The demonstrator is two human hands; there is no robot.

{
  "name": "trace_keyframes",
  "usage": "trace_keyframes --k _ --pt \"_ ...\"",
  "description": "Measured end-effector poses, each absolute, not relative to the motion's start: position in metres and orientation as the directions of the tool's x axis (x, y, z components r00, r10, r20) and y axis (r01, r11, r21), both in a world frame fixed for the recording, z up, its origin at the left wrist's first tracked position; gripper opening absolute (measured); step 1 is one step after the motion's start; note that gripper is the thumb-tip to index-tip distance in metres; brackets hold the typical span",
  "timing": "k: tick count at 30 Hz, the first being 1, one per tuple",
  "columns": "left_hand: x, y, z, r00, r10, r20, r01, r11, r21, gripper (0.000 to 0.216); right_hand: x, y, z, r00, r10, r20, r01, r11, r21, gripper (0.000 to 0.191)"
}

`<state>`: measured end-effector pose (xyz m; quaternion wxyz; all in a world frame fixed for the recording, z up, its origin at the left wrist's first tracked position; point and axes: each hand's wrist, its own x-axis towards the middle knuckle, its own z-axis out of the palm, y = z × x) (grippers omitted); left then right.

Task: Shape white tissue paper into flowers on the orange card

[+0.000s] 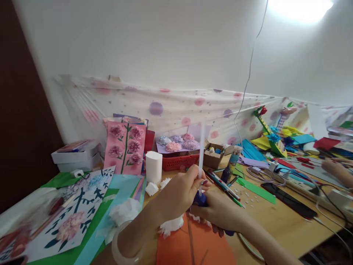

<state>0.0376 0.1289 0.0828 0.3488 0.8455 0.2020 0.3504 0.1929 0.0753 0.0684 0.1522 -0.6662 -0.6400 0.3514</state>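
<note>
My left hand (179, 193) is closed in a pinch on a thin white stick (201, 154) that stands upright above it. My right hand (220, 211) is closed around a small dark blue piece (200, 199) at the stick's lower end. Both hands hover over an orange paper sheet (198, 244) near the table's front edge. White tissue scraps (172, 225) lie under my left wrist, which wears a pale bangle (124, 246).
A white paper roll (153, 166), a red basket (179, 161), a pink flower card (127, 147), pens (223, 186), green paper strips (255, 189) and cables (311, 191) crowd the wooden table (275, 224). Another person's hand (335, 169) rests at the far right. Flower artwork (74, 209) lies left.
</note>
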Motion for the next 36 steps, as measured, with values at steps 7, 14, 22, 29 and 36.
trace_keyframes --k 7,14,22,29,36 --pt "0.039 0.126 0.084 0.718 0.519 0.464 0.279 -0.825 0.492 0.017 0.188 0.08 0.063 -0.045 0.955 -0.292 0.772 -0.152 -0.617 0.028" --pt "0.043 0.136 0.074 0.68 0.547 0.488 0.332 -0.823 0.461 0.022 0.187 0.085 0.059 -0.037 0.96 -0.277 0.747 -0.157 -0.646 0.026" --pt "0.046 0.139 0.065 0.602 0.664 0.443 0.262 -0.688 0.676 0.009 0.188 0.089 0.056 0.0 0.957 -0.291 0.727 -0.2 -0.657 0.033" --pt "0.004 0.144 0.023 0.454 0.745 0.49 0.21 -0.623 0.753 0.011 0.209 0.073 0.043 0.111 0.933 -0.343 0.652 -0.329 -0.684 0.054" --pt "-0.025 0.119 -0.051 0.39 0.763 0.516 0.306 -0.636 0.709 0.016 0.235 0.051 0.011 0.215 0.924 -0.317 0.636 -0.379 -0.673 0.068"
